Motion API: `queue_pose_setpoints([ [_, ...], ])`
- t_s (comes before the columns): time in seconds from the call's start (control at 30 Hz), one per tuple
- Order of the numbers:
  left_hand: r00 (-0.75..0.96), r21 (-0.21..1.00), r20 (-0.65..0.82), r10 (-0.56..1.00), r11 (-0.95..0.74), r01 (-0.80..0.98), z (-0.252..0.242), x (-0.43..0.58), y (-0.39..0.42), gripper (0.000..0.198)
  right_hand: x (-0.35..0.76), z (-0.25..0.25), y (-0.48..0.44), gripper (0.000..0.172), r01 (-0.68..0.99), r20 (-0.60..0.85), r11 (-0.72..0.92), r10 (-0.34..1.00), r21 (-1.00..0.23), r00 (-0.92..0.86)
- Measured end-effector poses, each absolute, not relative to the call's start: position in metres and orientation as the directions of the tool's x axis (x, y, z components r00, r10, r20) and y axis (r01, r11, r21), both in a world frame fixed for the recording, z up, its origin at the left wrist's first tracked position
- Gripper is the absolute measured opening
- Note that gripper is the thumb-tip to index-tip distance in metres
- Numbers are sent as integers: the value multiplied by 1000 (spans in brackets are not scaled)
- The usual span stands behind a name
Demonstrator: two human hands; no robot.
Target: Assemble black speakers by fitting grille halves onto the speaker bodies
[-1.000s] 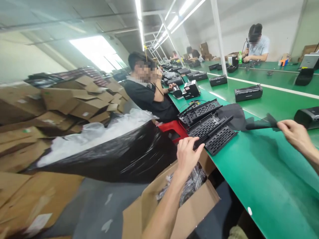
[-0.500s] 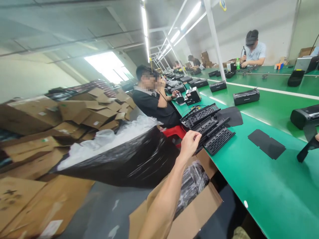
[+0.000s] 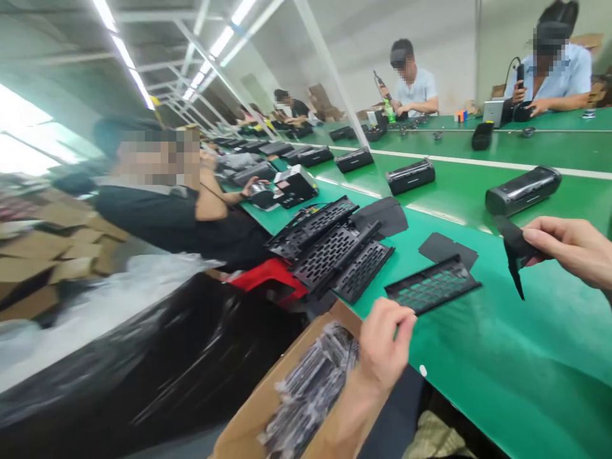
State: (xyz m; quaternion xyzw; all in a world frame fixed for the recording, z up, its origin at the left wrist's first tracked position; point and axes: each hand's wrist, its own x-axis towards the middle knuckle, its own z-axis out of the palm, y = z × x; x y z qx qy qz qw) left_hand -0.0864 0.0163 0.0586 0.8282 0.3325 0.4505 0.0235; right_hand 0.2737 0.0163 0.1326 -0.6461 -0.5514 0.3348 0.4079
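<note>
The left hand (image 3: pixel 387 338), half-curled, grips the end of a black slotted plastic panel (image 3: pixel 433 285) at the near edge of the green table (image 3: pixel 502 338), while the right hand (image 3: pixel 568 248), pinched nearly shut, holds a limp black foam strip (image 3: pixel 516 248) above the table's middle, beyond a stack of black slotted panels (image 3: pixel 329 248).

Long fluorescent tubes (image 3: pixel 220 44) light the room brightly from overhead, and what seems a window (image 3: pixel 19 131) burns out white at the left edge. Glare sheens the green worktop (image 3: pixel 521 363); the left hand (image 3: pixel 386 338) is motion-blurred, and the wide lens bends the frame's edges.
</note>
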Motion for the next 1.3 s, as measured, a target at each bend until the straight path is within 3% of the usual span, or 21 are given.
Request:
queue_pose_setpoints([
  [0.1, 469, 352, 715, 518, -847, 399, 22, -47, -21, 9, 244, 139, 2, 51, 90, -12, -21, 995, -996, 96],
  [0.2, 538, 341, 692, 481, -875, 343, 6, -31, -40, 10, 213, 127, -11, 45, -261, -55, -28, 994, -965, 98],
  [0.3, 541, 399, 669, 510, -860, 318, 7, -35, -42, 6, 199, 98, -28, 44, -380, -206, -160, 975, -911, 85],
  [0.4, 437, 518, 650, 621, -783, 343, 10, -48, -34, 7, 205, 65, -51, 48, -131, -323, -304, 933, -944, 159],
  [0.53, 306, 625, 555, 773, -631, 460, 5, -55, -11, 10, 224, 40, -76, 43, 439, -147, -282, 937, -853, 316],
  [0.63, 346, 616, 443, 827, -561, 553, -3, -43, 8, 25, 235, 37, -85, 46, 635, -78, -266, 948, -726, 308],
  [0.7, 392, 578, 376, 839, -543, 609, -7, -31, 19, 23, 241, 37, -86, 51, 696, -75, -282, 947, -660, 313],
  [0.83, 435, 578, 309, 846, -530, 621, -7, -15, 33, 10, 244, 34, -77, 51, 735, 27, -317, 909, -600, 415],
  [0.97, 485, 793, 239, 841, -457, 403, 3, -14, 35, 10, 236, 28, -58, 61, 737, 117, -125, 957, -664, 267],
  [1.07, 476, 953, 132, 870, -244, 181, 15, -18, 26, 23, 231, 30, -55, 45, 651, 77, -66, 979, -756, 190],
  [1.17, 425, 994, 66, 903, -95, 47, 27, -23, 12, 36, 229, 37, -68, 55, 516, 31, -77, 980, -853, 198],
  [1.3, 391, 999, 27, 920, -44, 33, 37, -32, -6, 38, 224, 43, -94, 64, 305, -93, -144, 980, -941, 178],
])
